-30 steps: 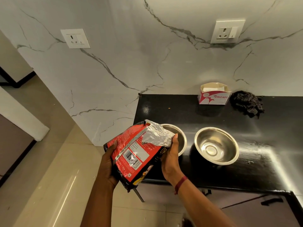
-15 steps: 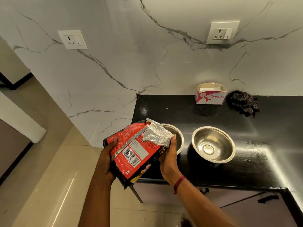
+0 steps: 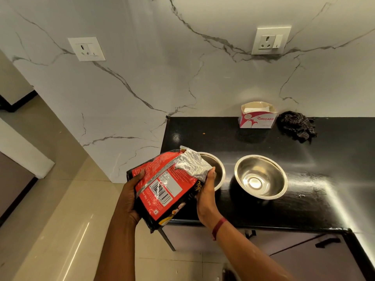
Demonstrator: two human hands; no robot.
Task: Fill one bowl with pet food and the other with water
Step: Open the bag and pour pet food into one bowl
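Head view: only camera; everything below is read from it.
Bag: red and black pet food bag (image 3: 162, 189), lower centre of the frame, tilted with its silver foil mouth up and to the right, over the left edge of the near bowl.
Left hand: left hand (image 3: 132, 196) at the bag's lower left side, fingers wrapped round the edge; its grip is clamped on the bag.
Right hand: right hand (image 3: 207, 194) at the bag's right side just under the foil mouth; its grip is also closed on the bag.
Left bowl: steel left bowl (image 3: 217, 169) at centre of the frame on the black worktop (image 3: 334, 159), partly hidden behind the bag. The part that shows looks bare metal; no kibble can be seen in it, though most of the inside is covered.
Right bowl: steel right bowl (image 3: 260, 176) just beside the first, to its right, apart from it. Dry and empty, with a bright reflection on its base.
Pouring: nothing can be seen falling from the bag's mouth.
Water: no tap, jug or bottle shows anywhere in the frame.
Progress: early, by my reading. Neither bowl is filled; the food pour seems about to begin, and the water step is wholly left.
Other things: tissue box (image 3: 257, 116) and a dark cloth (image 3: 296, 126) at the worktop's back, upper right, well apart from the bowls.
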